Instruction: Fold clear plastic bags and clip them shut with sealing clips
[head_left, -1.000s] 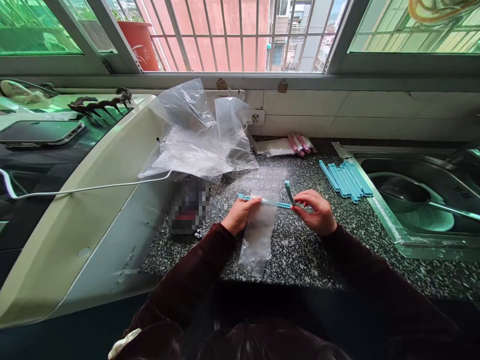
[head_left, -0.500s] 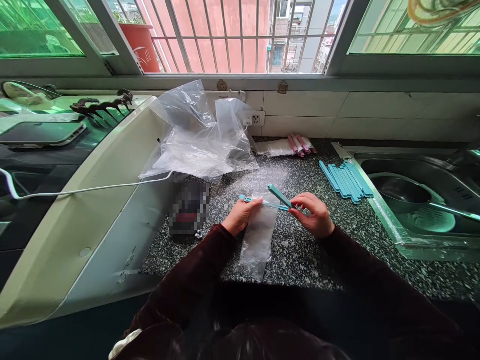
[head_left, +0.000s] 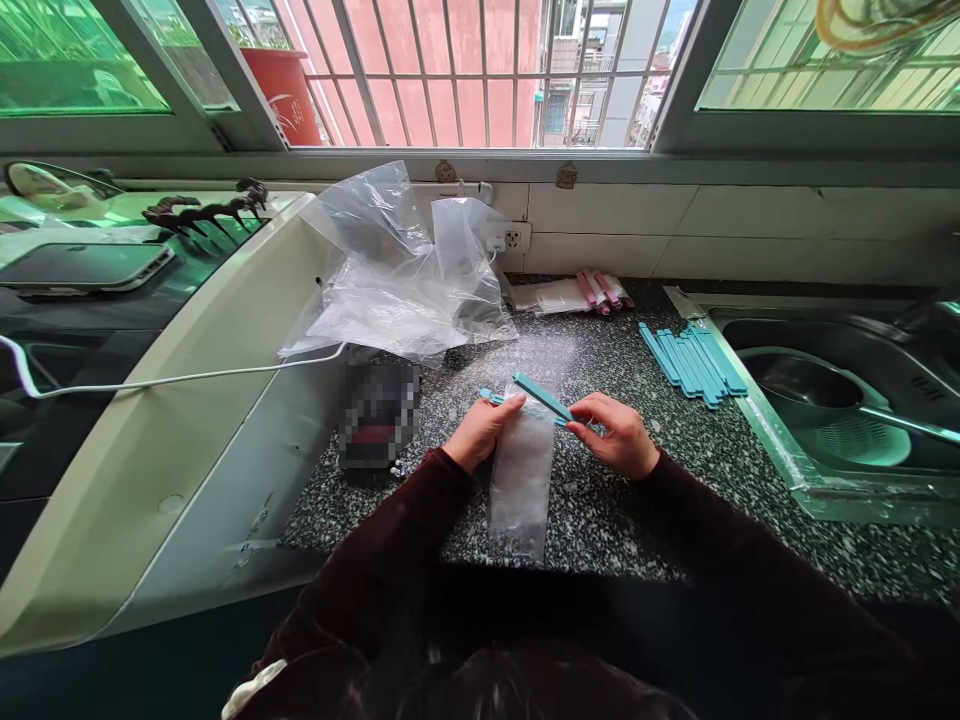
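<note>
A clear plastic bag (head_left: pixel 523 480) hangs over the counter, its upper end pinched by my left hand (head_left: pixel 480 430). A teal bag clip (head_left: pixel 541 396) crosses the top of the bag in two narrow bars that form a V. One bar runs behind the bag's mouth, its tip showing beyond my left thumb. The other bar slants up in front, apart from the first at its free end. My right hand (head_left: pixel 616 435) grips the clip's right end, where the bars meet, between thumb and fingers.
Several teal clips (head_left: pixel 694 362) lie beside the sink (head_left: pixel 806 500), which holds a pan (head_left: pixel 802 382). Pink clips with bags (head_left: pixel 600 290) rest by the wall. A heap of clear plastic (head_left: pixel 405 290) and a blurred dark object (head_left: pixel 379 420) sit on the left; a white cable (head_left: pixel 195 378) runs there.
My right hand has moved a little left, and the clip's front bar has swung down and left, closer to the bag's top. My left hand stays in place.
</note>
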